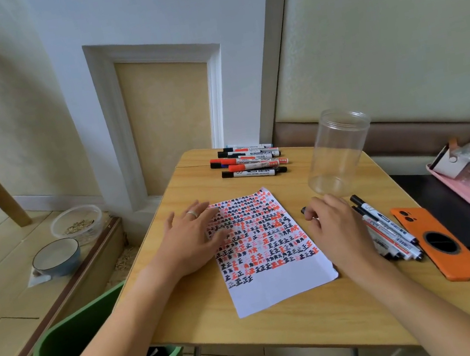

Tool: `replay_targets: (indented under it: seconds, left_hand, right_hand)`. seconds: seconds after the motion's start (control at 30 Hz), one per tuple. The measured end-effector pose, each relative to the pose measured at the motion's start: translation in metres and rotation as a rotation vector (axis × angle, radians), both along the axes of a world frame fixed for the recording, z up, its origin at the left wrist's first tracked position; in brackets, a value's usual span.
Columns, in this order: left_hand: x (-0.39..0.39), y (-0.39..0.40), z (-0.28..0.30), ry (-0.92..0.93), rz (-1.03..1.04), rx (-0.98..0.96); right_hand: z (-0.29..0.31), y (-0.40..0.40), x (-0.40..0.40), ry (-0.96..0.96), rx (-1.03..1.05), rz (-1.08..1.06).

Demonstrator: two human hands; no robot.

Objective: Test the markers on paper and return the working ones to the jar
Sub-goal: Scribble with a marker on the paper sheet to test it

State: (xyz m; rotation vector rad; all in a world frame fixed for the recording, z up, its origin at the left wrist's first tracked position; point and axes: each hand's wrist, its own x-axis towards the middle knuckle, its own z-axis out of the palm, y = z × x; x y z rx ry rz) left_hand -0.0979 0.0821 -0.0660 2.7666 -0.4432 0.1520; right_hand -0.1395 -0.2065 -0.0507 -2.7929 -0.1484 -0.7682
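Fingers of the right hand [334,223] are curled over the near ends of the slim white markers with black caps [388,229] lying beside the sheet; a dark cap tip shows at the fingertips, though it cannot be told whether one marker is actually pinched. The left hand [190,240] is laid flat and spread on the upper left corner of the white paper sheet crowded with red and black test marks [280,282], pinning it to the pale wood-grain bench [285,329].

A neighbouring marker could be nudged by the curled fingers and, being round and smooth, rolled toward the orange phone with a dark ring [442,245] or off the bench edge. The thin sheet could be creased or dragged if the flat hand is lifted during a stroke. The tall clear plastic jar [337,153] stands empty and upright just beyond the right hand; light and thin-walled, it could be tipped by a careless reach. The thicker red- and black-capped markers in a row [251,162] lie at the far edge, well apart from the jar
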Motion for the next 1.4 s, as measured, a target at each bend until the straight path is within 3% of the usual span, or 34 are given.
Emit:
replay_targets:
  seconds: [0.27, 0.7, 0.97, 1.23, 1.4]
  left_hand:
    - [0.016, 0.004, -0.012, 0.064, 0.047, 0.082]
    - [0.015, 0.004, -0.014, 0.070, 0.046, 0.061]
    - [0.015, 0.004, -0.013, 0.057, 0.054, 0.051]
    - [0.014, 0.003, -0.012, 0.056, 0.050, 0.064]
    - [0.012, 0.004, -0.010, 0.016, 0.065, 0.017]
  right_hand:
    - [0.003, 0.037, 0.052, 0.003, 0.028, 0.184]
    - [-0.009, 0.073, 0.170, 0.114, -0.032, 0.086]
    - [-0.021, 0.068, 0.181, -0.006, -0.055, 0.059]
    - [-0.020, 0.060, 0.176, 0.023, -0.076, 0.124]
    - [-0.007, 0.058, 0.147, -0.095, -0.118, 0.234]
